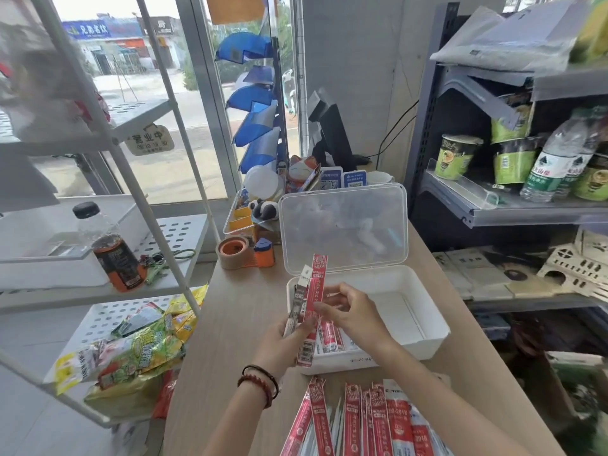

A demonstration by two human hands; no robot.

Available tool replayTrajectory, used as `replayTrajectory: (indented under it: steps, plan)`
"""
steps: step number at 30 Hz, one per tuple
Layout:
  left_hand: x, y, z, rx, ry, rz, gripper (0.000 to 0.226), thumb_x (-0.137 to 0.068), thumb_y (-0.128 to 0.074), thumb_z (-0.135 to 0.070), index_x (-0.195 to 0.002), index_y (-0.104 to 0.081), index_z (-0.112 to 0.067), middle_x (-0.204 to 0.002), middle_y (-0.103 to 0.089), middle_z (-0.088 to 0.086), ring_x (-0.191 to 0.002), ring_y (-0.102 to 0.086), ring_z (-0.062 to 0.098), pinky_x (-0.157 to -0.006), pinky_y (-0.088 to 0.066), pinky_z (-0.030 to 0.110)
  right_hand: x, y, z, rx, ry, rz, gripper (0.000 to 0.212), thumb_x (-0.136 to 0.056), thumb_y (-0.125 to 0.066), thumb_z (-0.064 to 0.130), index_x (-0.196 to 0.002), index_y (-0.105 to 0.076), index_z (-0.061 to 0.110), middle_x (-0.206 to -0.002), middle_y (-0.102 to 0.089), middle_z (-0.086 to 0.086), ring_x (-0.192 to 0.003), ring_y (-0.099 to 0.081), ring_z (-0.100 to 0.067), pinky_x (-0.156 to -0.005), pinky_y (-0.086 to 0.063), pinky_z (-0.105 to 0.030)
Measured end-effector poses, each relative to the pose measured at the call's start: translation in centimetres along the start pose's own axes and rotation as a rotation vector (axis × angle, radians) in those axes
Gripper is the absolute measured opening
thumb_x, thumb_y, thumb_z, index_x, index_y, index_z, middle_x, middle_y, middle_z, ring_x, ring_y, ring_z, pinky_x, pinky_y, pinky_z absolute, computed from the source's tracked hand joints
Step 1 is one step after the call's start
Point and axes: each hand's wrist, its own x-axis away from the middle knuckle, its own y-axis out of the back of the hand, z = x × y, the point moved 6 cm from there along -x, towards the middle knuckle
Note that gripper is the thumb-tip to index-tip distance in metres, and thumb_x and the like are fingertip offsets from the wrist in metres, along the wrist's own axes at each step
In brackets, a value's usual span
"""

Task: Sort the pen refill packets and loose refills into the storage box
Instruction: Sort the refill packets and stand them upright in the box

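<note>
wooden table (230, 324) | storage box (427, 337) | refill packets (362, 419) | tape roll (232, 251)

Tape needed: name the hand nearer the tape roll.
Left. The left hand sits right of the tape roll, toward the person; the right hand is farther right, over the box.

We see through one wide-angle camera worn on the head, facing forward and down, close over the bench (237, 324); a window (131, 83) lies ahead left, a shelf (493, 212) right.
</note>
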Motion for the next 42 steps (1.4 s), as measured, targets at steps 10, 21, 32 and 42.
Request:
replayTrajectory:
  steps: [10,21,32,42]
  plan:
    - [0.5,1.8,1.6,0.015,0.081,-0.090,0.023,-0.088,-0.060,-0.035,-0.090,-0.072,-0.016,-0.065,-0.045,-0.004,-0.053,-0.033,0.009,-0.045,-0.026,0.020,-3.1,4.0,-2.4,-0.102,-0.115,-0.200,0.026,-0.090,-0.067,0.019,-0.116,-0.062,0.017,-0.092,-0.073,-0.003,-0.080,-0.072,-0.014,-0.073,-0.059,-0.028]
    - [0.3,2.1,0.2,0.066,-0.004,-0.127,0.032,-0.089,-0.056,-0.038,-0.108,-0.041,-0.017,-0.078,-0.057,0.004,-0.047,-0.051,0.012,-0.038,-0.038,0.022,-4.4,0.3,-6.9,0.270,-0.231,-0.089,0.040,-0.085,-0.073,0.014,-0.123,-0.059,0.013,-0.103,-0.068,-0.004,-0.083,-0.067,-0.011,-0.068,-0.055,-0.017]
    - [0.1,2.8,-0.5,0.094,-0.025,-0.171,0.010,-0.093,-0.044,-0.004,-0.089,-0.041,-0.013,-0.071,-0.049,0.003,-0.050,-0.042,0.012,-0.041,-0.032,0.021,-4.4,0.8,-6.4,0.468,-0.155,-0.040,0.038,-0.080,-0.079,0.023,-0.115,-0.066,0.016,-0.103,-0.069,0.002,-0.088,-0.063,-0.009,-0.081,-0.051,-0.019]
    - [0.0,0.5,-1.9,-0.077,-0.091,-0.103,0.024,-0.076,-0.068,-0.039,-0.091,-0.065,-0.020,-0.082,-0.073,-0.001,-0.077,-0.069,0.016,-0.070,-0.055,0.031,1.1,2.5,-0.2,0.133,0.033,0.044,0.020,-0.083,-0.073,0.036,-0.102,-0.067,0.031,-0.093,-0.072,0.011,-0.083,-0.069,-0.004,-0.069,-0.053,-0.014]
